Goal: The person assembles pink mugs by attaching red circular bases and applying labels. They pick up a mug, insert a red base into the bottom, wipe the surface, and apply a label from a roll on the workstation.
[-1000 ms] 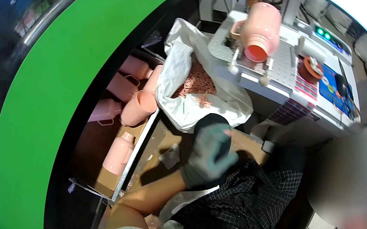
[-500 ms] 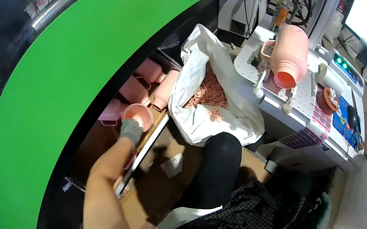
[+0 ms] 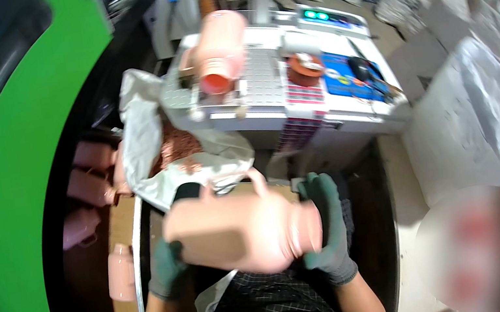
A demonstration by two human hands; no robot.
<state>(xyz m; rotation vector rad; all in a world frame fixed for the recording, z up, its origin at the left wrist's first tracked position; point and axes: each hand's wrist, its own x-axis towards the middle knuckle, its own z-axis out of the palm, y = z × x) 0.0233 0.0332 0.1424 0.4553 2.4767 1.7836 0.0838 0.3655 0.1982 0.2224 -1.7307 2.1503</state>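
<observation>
A pink plastic jug point(image 3: 236, 231) with a loop handle and a threaded neck lies sideways above my lap, slightly blurred. My left hand point(image 3: 168, 269), in a grey-green glove, holds its base end; the jug hides part of the fingers. At the neck end, my right hand point(image 3: 329, 228) in a matching glove has its palm against the mouth, fingers pointing away from me. The jug is held between both hands. Another pink jug point(image 3: 221, 45) lies tilted on the perforated metal plate point(image 3: 263, 74) ahead, its open mouth towards me.
Several pink jugs point(image 3: 90, 186) lie in the bin at left, with one point(image 3: 122, 273) nearer. A white sack point(image 3: 139, 108) holds pink shavings point(image 3: 177, 145). The bench carries a brown pot point(image 3: 305, 69) and a mouse point(image 3: 358, 67). A large white bag point(image 3: 456, 121) stands at right.
My left hand has left the bin and come over my lap with a jug. My right hand is now at its neck. The view has swung right, towards the bench.
</observation>
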